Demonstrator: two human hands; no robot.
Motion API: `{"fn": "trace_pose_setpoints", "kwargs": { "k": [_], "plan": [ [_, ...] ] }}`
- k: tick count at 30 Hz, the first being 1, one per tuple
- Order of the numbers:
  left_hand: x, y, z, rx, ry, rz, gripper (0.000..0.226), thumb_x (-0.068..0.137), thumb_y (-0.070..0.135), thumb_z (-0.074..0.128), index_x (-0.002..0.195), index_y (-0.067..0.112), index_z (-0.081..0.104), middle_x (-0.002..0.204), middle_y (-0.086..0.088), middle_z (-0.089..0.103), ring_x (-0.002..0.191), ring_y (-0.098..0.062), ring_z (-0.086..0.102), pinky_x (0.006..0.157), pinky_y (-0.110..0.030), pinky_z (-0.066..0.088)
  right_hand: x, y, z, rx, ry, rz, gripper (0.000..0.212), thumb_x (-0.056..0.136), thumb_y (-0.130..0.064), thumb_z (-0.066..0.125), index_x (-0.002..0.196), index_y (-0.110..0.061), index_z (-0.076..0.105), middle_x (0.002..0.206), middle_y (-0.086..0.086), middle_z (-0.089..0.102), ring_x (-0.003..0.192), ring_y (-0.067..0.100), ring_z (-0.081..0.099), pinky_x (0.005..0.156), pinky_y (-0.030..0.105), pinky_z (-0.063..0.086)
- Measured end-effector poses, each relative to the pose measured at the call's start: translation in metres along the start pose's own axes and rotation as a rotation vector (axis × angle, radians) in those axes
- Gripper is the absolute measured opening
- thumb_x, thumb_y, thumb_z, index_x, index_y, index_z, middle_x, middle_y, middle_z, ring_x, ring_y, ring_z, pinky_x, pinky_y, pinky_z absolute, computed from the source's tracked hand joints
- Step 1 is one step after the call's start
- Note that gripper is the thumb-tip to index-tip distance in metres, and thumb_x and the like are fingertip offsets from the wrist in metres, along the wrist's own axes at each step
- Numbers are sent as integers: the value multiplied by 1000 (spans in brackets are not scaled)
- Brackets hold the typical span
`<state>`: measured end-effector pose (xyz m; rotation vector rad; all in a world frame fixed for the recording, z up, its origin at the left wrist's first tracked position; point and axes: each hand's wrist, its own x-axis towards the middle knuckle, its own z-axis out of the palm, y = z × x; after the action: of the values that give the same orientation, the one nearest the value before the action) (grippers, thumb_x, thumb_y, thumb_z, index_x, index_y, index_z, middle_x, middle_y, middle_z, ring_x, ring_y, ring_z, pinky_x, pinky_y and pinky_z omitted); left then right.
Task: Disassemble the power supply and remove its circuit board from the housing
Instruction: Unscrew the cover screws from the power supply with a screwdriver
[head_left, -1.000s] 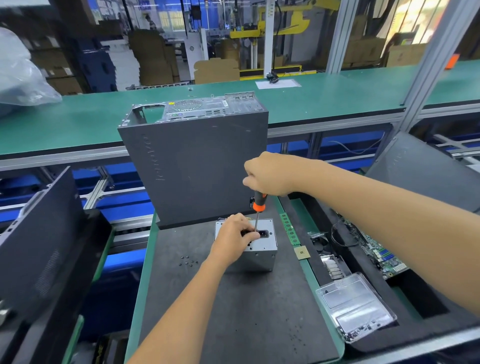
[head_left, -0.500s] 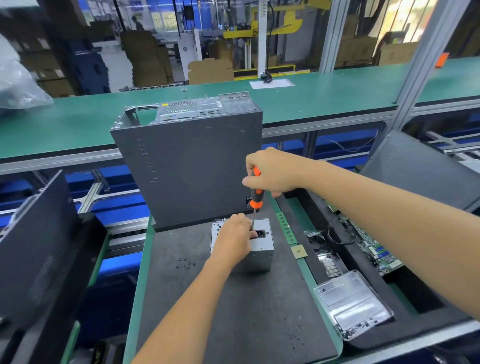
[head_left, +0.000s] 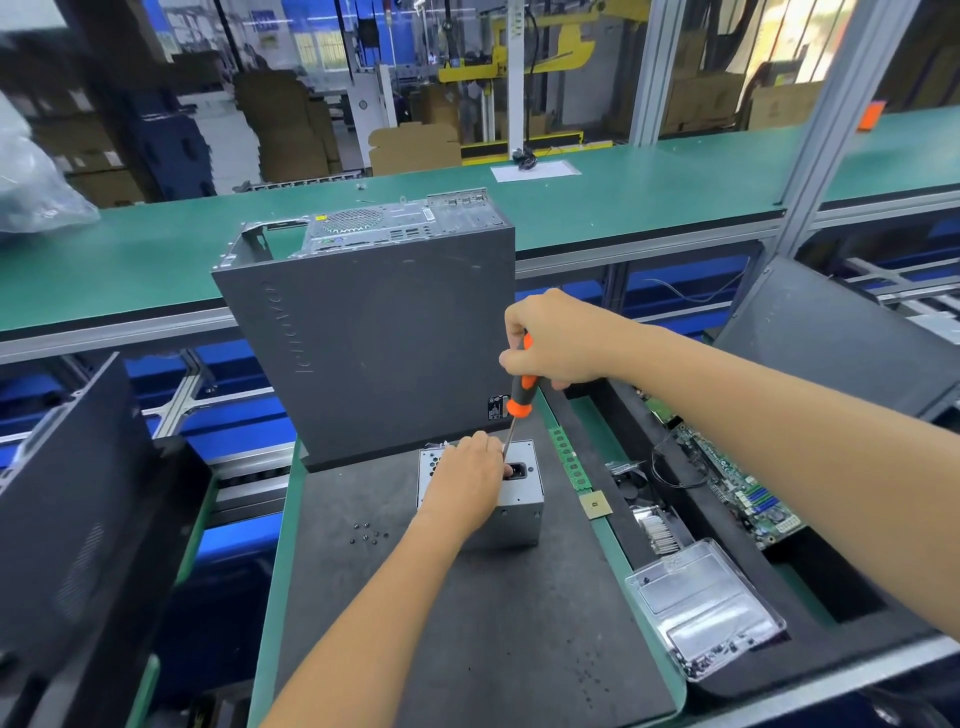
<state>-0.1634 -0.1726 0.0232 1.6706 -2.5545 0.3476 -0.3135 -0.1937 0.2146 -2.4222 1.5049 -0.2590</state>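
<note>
Head view: a black mat (head_left: 467, 623) on a green-edged bench, seen from above and behind both forearms.
Clear tray: a see-through plastic tray (head_left: 706, 605) lies at 4 o'clock from the mat's middle, in the black bin at the right.
Loose screws: a small cluster of screws (head_left: 368, 535) lies on the mat at 9 o'clock from the power supply, near it but apart.
Power supply: the silver metal box (head_left: 519, 512) stands on the mat at its far middle, socket face up.
Left hand: the left hand (head_left: 467, 480) lies over the box's top, fingers curled on it, gripping it.
Chip: a small square chip (head_left: 596, 504) lies at 3 o'clock from the box, on the mat's edge.
Screwdriver: an orange-and-black screwdriver (head_left: 519, 397) stands nearly upright, its tip at the box's top face beside the left fingers.
Right hand: the right hand (head_left: 558, 338) is closed round the screwdriver handle, at 12 o'clock above the box.
Circuit board: a green board (head_left: 737, 488) lies in the right bin at 3 o'clock.
Computer case: a dark grey case (head_left: 384, 332) stands upright just behind the box.
</note>
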Motion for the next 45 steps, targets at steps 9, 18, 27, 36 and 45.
{"fn": "trace_pose_setpoints", "kwargs": {
  "k": [9, 18, 27, 36, 45],
  "plan": [
    [-2, 7, -13, -2, -97, -13, 23, 88, 7, 38, 109, 10, 45, 106, -9, 55, 94, -27, 56, 69, -31, 34, 4, 5, -11, -1, 33, 28, 18, 88, -27, 55, 86, -9, 54, 73, 5, 68, 41, 15, 65, 52, 27, 49],
    [1, 6, -15, 39, -167, -3, 25, 84, 3, 37, 108, 5, 46, 104, -12, 61, 89, -29, 64, 61, -32, 36, 4, 9, -5, 24, 3, 25, 16, 89, -26, 55, 82, -12, 52, 74, 5, 73, 38, 11, 62, 52, 24, 50],
    [12, 5, -16, 99, -187, 17, 23, 83, -5, 43, 101, 8, 52, 98, -9, 65, 87, -29, 65, 60, -32, 38, 5, 9, -7, 19, 18, 29, 16, 90, -27, 55, 83, -12, 52, 75, 6, 71, 37, 9, 61, 47, 21, 45],
    [-15, -77, -21, -936, 293, -644, 10, 85, 12, 65, 76, 15, 62, 70, 5, 62, 63, -6, 55, 56, -11, 39, 12, 1, -3, 76, 118, 15, 16, 87, -26, 57, 74, -18, 51, 69, 2, 65, 43, 16, 63, 44, 23, 41],
    [-91, -131, 59, -790, -27, -922, 16, 89, 4, 56, 77, 13, 58, 72, -3, 58, 69, -21, 52, 59, -25, 40, 46, -44, 65, 428, 31, 46, 21, 89, -21, 53, 80, -12, 70, 65, -4, 70, 49, 11, 67, 40, 14, 40]
  ]
}}
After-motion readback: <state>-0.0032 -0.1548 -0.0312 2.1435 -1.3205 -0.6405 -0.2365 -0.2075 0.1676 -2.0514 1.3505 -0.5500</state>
